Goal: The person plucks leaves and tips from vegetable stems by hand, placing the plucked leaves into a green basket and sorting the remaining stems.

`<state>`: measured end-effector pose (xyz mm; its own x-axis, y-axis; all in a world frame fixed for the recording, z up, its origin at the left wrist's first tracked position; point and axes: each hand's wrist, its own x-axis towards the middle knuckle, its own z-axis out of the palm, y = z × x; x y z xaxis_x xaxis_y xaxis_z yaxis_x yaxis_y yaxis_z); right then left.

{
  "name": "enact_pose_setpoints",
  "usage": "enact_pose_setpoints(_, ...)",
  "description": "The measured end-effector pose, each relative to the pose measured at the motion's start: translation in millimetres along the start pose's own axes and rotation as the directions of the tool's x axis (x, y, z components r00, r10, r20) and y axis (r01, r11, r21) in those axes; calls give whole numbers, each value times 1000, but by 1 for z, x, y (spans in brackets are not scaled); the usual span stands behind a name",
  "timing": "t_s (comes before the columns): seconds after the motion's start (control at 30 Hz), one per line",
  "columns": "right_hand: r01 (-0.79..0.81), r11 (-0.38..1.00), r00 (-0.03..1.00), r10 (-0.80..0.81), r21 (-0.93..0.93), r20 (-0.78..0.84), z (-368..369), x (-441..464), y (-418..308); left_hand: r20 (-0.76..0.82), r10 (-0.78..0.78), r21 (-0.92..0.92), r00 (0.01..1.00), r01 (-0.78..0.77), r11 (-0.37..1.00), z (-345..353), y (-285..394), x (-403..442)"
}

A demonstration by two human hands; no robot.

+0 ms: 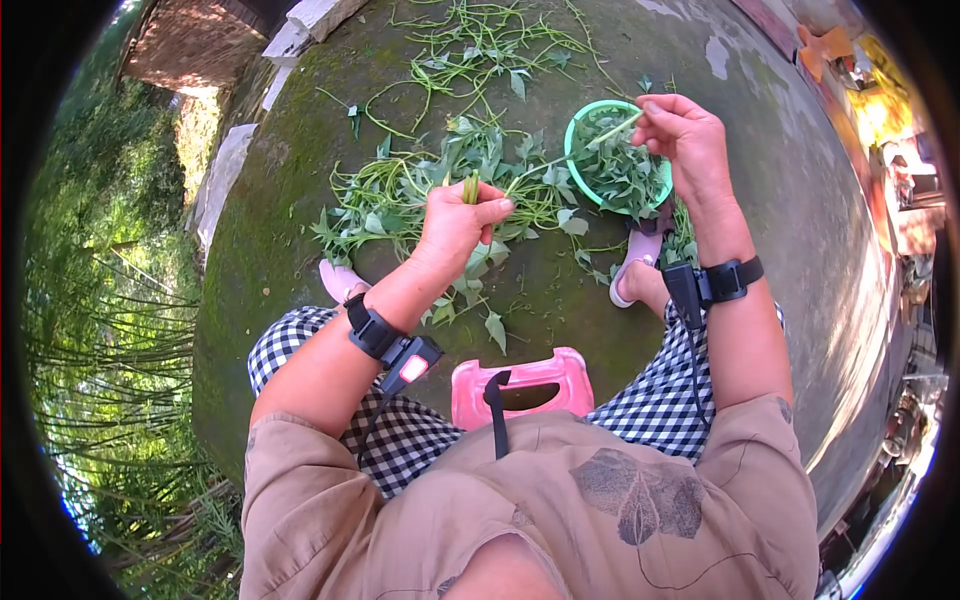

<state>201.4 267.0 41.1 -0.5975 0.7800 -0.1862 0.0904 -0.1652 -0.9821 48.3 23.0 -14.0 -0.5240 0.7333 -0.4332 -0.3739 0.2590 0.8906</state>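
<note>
My left hand (458, 222) is closed around a small bunch of green leafy stems (471, 188), with short ends showing above the fist. My right hand (686, 142) pinches a thin green stem (622, 128) between thumb and fingers. That stem slants down toward the left hand, passing in front of a round green basket (573, 135) that holds loose green leaves (622, 172). Under and beyond the left hand, a heap of leafy vines (385, 195) lies on the ground.
Bare stems (490, 40) are scattered farther out on the mossy concrete ground (290, 180). A pink plastic stool (470, 395) is between my legs, and pink shoes (340, 280) flank the heap. Stone blocks (222, 180) and greenery edge the left; assorted household items line the right.
</note>
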Motion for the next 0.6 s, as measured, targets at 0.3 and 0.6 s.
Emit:
enact_pose_setpoints(0.3, 46, 606, 959, -250, -794, -136, -17, 15, 53, -5, 0, 32, 1000, 0, 1000, -2, 7, -2)
enact_pose_setpoints(0.6, 386, 862, 814, -151, -329, 560, 75, -31, 40, 11, 2, 48, 1000, -2, 999, 7, 15, -4)
